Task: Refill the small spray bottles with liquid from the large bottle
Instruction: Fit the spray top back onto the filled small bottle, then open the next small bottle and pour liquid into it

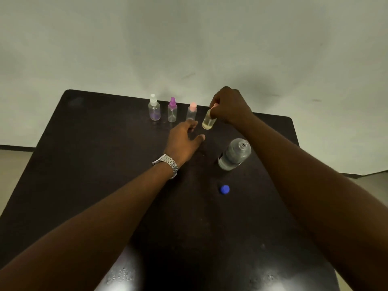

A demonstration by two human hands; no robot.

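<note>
Right hand: fingers pinched shut around the top of a small bottle, held tilted near the table top; I can't tell if it touches.
Small bottle: clear, round, with pale yellow liquid low inside.
Left hand: fingers spread wide, holding nothing, just beside that bottle.
Watch: shiny metal links on the left wrist.
Back row: three clear spray bottles, with a white top, a purple top and a pink top; they look almost empty.
Large bottle: clear plastic, open, standing, liquid inside.
Blue cap: round, lying near it.
Table: dark, smooth.
</note>
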